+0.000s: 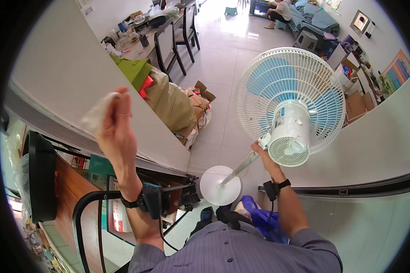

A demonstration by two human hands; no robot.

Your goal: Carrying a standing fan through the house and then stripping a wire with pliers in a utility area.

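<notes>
A white standing fan [289,100] with blue blades is upright in front of me to the right, its motor housing turned toward me. My right hand [269,163] is closed round the top of its pole [241,168], just under the fan head. Down on the floor rests its round white base [214,185], close to my feet. My left hand [118,125] is raised at the left, away from the fan, with its fingers pressed together on a whitish cloth [96,112]. Motion smears that cloth, so its shape is unclear.
White panels flank the doorway at left and right. Sacks and bags [171,102] lean beyond the left panel. Chairs [168,48] line a cluttered table [139,45]. A person [281,11] sits far back. A black metal frame [79,214] stands near my left arm; a blue bag [262,216] lies by my feet.
</notes>
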